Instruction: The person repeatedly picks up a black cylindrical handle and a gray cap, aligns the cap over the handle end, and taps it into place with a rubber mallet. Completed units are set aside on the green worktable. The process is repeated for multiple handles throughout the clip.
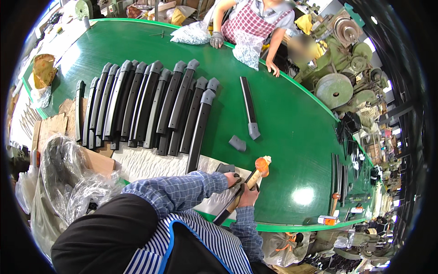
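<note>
My left hand grips a long black bar near its grey end cap, at the near edge of the green table. My right hand is closed on the wooden handle of a mallet whose orange head points up and away, just above the cap. Both hands are close together over a white textured sheet.
Several black curved bars with grey caps lie in a row on the left. A single bar and a loose grey cap lie nearby. A co-worker's hands rest across the table by bags of small parts. A clear plastic bag sits at my left.
</note>
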{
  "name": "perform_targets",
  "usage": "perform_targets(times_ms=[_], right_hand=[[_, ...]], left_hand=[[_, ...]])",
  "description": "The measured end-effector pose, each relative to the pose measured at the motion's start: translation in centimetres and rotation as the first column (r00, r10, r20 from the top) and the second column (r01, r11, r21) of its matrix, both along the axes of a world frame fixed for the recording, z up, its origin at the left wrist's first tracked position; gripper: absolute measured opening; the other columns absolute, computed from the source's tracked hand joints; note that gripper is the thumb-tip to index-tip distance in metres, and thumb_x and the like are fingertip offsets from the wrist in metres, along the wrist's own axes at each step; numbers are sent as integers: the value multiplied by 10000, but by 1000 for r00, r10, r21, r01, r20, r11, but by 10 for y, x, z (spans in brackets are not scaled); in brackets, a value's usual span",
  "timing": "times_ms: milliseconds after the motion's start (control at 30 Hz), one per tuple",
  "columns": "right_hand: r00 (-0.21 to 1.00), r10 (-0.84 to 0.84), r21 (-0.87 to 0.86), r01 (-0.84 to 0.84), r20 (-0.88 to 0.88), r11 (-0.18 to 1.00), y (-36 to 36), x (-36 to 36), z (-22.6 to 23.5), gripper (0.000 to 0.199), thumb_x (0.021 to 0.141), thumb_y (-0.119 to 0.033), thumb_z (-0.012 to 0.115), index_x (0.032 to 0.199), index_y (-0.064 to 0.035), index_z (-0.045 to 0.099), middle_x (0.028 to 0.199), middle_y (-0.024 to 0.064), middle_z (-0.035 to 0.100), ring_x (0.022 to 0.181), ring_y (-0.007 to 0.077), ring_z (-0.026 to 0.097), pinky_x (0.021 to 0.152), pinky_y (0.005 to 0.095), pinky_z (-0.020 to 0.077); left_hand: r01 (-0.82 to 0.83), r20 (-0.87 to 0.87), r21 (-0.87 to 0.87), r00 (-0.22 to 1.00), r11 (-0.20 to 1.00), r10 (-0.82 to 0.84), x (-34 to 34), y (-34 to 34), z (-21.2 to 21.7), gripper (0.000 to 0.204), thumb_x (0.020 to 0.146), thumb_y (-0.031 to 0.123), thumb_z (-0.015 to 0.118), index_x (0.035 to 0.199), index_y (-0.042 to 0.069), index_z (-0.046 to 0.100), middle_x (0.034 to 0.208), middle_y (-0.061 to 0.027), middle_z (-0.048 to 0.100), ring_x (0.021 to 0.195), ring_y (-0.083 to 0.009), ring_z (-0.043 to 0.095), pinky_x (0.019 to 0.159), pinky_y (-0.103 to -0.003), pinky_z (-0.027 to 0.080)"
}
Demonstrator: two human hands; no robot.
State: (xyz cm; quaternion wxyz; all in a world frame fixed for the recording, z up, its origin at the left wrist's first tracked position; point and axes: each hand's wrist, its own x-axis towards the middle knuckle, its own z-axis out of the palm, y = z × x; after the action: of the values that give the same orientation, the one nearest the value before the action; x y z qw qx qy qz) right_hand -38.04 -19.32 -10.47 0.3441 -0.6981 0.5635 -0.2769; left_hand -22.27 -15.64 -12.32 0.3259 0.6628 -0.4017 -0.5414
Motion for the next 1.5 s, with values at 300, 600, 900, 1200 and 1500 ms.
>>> perform_targets(times_ms=[300, 600, 900, 1200, 1500], right_hand=[[768, -222, 542, -187, 600, 820, 25, 16, 23, 289, 884, -60, 608, 1161, 19, 595, 1051, 105, 653, 851, 217, 669, 742, 328, 563], [760, 367, 355, -597, 536, 719, 110, 127, 190, 241, 832, -150, 621, 1030, -33, 549, 875, 23, 527, 860, 132, 523, 764, 272, 443], [419, 602, 355, -906, 680, 229, 227, 243, 275, 386, 960, -212, 649, 1249, -23, 477, 836, 28, 536, 619, 95, 538, 491, 251, 493], [-88, 964, -108, -992, 251, -62, 301, 317, 404, 471, 946, -210, 659, 1318, -2, 460, 846, 22, 610, 570, 68, 528, 476, 233, 441], [-191, 980, -306, -930, -64, -201, 320, 335, 389, 416, 897, -121, 652, 1266, 6, 508, 867, 71, 636, 636, 114, 598, 572, 263, 491]], left_hand=[[-56, -87, 202, 993, 978, 75, -11, -17, 8, 558, 856, 456, 635, 1270, 84, 603, 1177, -180, 667, 1113, -314, 626, 971, -412, 481], [-562, -121, -341, 821, 754, 558, 129, 188, 190, 669, 735, 418, 810, 1192, -16, 586, 1096, -199, 655, 1040, -290, 637, 913, -381, 503], [-800, -276, -598, 263, 49, 924, 223, 478, 237, 240, 798, 84, 801, 985, -10, 683, 873, -33, 706, 782, -87, 634, 732, -276, 535], [-815, -220, -576, 72, -70, 973, 230, 519, 160, 298, 737, 164, 802, 972, 5, 710, 843, -60, 724, 778, -115, 643, 756, -310, 526], [-792, -83, -611, 36, -22, 996, 212, 526, 178, 316, 716, 179, 807, 941, -3, 681, 775, -57, 684, 728, -116, 598, 712, -327, 508]])
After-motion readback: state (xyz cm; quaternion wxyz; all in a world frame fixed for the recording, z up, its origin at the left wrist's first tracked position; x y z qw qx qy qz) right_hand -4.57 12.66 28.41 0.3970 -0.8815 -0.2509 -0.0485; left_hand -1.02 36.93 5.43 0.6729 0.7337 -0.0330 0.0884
